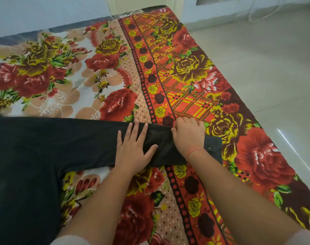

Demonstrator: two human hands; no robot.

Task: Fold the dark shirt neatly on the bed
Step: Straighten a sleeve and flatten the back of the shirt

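Your forearms (97, 200) reach in from the bottom edge over the floral bedsheet (186, 76). Your left hand (133, 149) lies flat, fingers spread, pressing the sleeve (161, 144) of the dark shirt (44, 147), whose body spreads across the bed to the left. Your right hand (187, 137), fingers curled, grips the sleeve just short of the snap-buttoned cuff (212, 147). Tiled floor (265, 59) lies beyond the bed's right edge

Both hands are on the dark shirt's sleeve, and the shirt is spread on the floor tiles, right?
Not the floor. The head view shows the dark shirt spread on the floral bedsheet; the left hand and right hand are on its sleeve, as you said.
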